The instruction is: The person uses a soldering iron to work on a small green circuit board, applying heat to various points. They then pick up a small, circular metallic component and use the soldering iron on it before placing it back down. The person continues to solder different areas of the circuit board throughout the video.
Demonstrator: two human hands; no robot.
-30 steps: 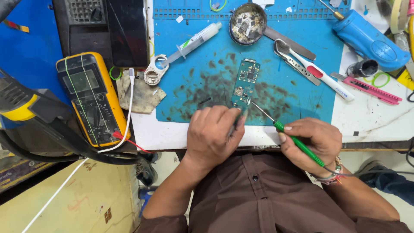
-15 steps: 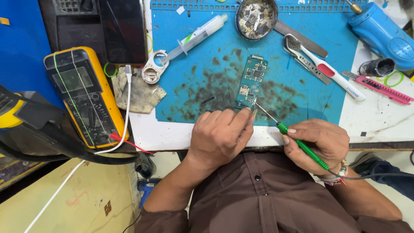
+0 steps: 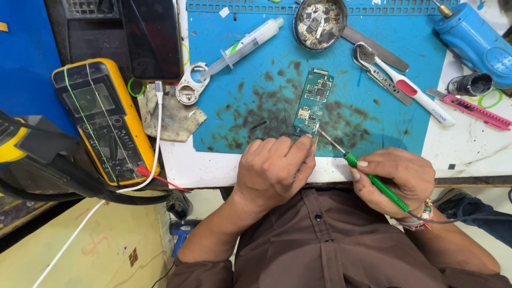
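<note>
Pinching the phone circuit board [image 3: 314, 102] near the blue mat's [image 3: 240, 80] front edge, the left hand [image 3: 274, 170] could slip while the right hand [image 3: 397, 178], fingers clamped round the green-handled soldering iron [image 3: 368, 173], bridges neighbouring contacts.

White worktop [image 3: 469, 146], scuffed and stained, front edge dark and worn. Blue panel [image 3: 24, 64] at far left. Below bench, pale yellow floor [image 3: 101, 245] with faint marks, white cable [image 3: 69, 242] trailing across it. Light bright, even, soft shadows.
</note>
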